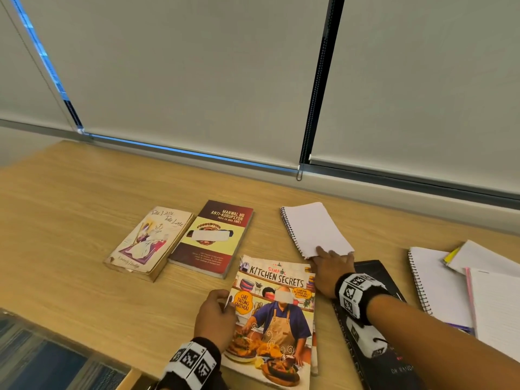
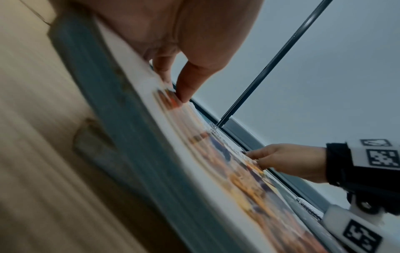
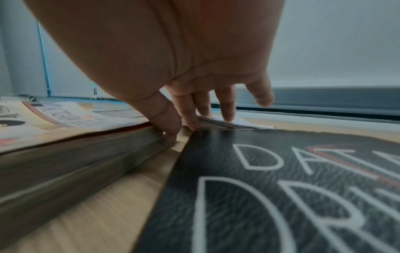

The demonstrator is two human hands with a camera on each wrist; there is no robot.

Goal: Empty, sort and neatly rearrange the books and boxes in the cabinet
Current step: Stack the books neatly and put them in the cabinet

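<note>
The "Kitchen Secrets" cookbook (image 1: 278, 313) lies on the wooden top (image 1: 70, 220) in front of me. My left hand (image 1: 216, 313) grips its left edge; in the left wrist view the thumb and a finger (image 2: 175, 92) pinch the cookbook's (image 2: 238, 179) cover edge. My right hand (image 1: 332, 268) lies flat at the cookbook's far right corner. Its thumb touches the cookbook's (image 3: 65, 119) page block and its straight fingers (image 3: 227, 109) rest on the near edge of a white spiral notebook (image 1: 315, 229). A black book (image 1: 394, 367) lies under my right wrist.
Two books lie side by side at the left: a worn cream one (image 1: 149, 240) and a maroon one (image 1: 213, 237). More spiral notebooks and loose paper (image 1: 439, 282) sit at the right. Window blinds with a bead chain (image 1: 312, 108) stand behind. The top's front edge (image 1: 84, 353) runs at lower left.
</note>
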